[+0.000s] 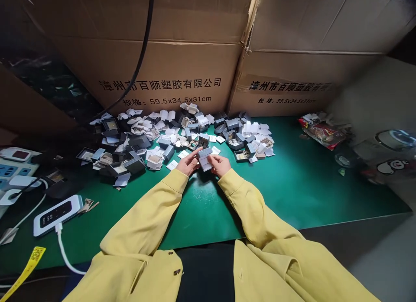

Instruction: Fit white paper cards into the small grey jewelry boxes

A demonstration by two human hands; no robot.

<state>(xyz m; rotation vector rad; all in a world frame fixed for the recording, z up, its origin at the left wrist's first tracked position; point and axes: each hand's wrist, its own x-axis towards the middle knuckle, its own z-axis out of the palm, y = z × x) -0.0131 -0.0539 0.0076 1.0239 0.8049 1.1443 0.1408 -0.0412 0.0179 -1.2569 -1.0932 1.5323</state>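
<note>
a heap of small boxes and white inserts [152,137] was noted across the far side of the green mat [292,185], just beyond the hands and against two cardboard cartons [169,72]. a black cable [140,55] was seen hanging across the left carton. a white device [57,214] with a plugged-in lead lay at the left, and a snack packet [321,131] at the right. a small grey box [204,158] was held at the heap's front edge, pinched from either side by the fingertips of the left hand [189,164] and the right hand [221,165].
</note>
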